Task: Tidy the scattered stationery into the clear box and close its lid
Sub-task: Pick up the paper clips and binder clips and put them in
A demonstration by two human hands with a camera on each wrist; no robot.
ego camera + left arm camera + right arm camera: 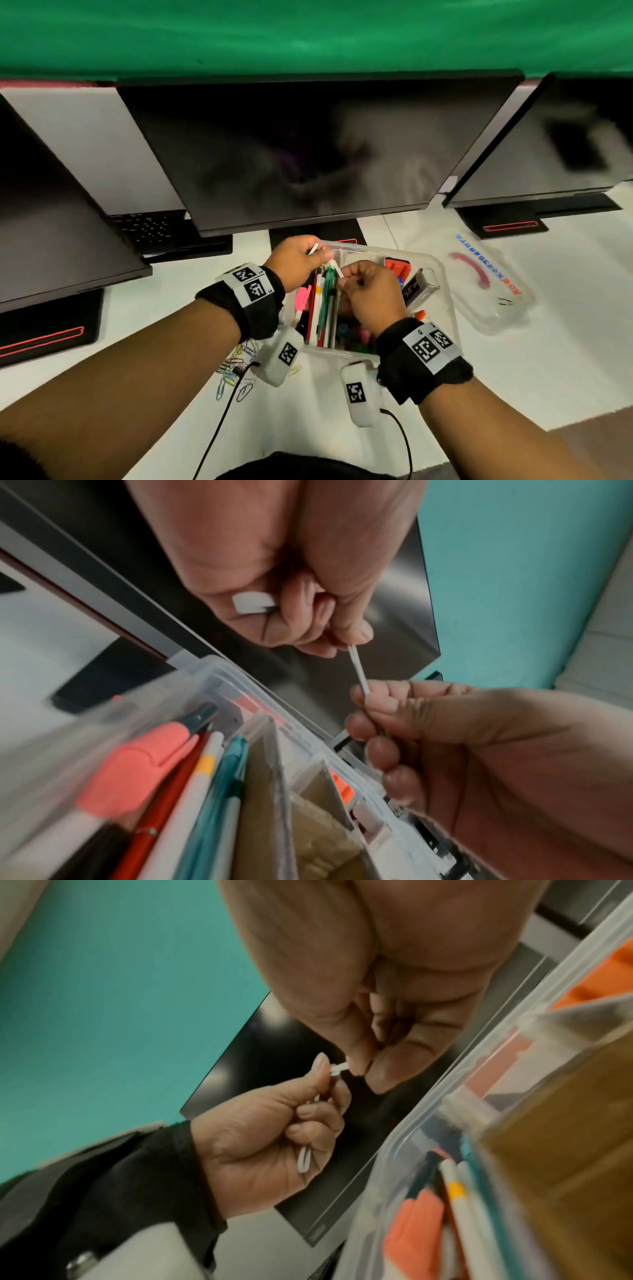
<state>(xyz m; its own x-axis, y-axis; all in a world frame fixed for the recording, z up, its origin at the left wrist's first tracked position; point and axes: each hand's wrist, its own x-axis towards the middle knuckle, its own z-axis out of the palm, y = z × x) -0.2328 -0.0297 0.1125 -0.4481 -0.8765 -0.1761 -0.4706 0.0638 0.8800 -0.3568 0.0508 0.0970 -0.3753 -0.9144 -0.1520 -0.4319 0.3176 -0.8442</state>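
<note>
Above the clear box (445, 291), my two hands hold one thin white clip-like piece (358, 669) between them. My left hand (322, 257) pinches its upper end with thumb and curled fingers, and a white looped end (303, 1161) sticks out under the palm. The right hand (344, 277) pinches the other end (339, 1066). Below the hands, the box's long compartment holds several pens and markers (323, 308), among them a teal pen and an orange-capped marker (137, 767). What the white piece is exactly I cannot tell.
The clear lid (493, 294) lies flat on the table to the right of the box. Loose coloured paper clips (236, 366) lie on the white table left of the box. An orange item (397, 267) and a silver case (419, 286) sit inside it. Dark monitors (291, 154) stand close behind.
</note>
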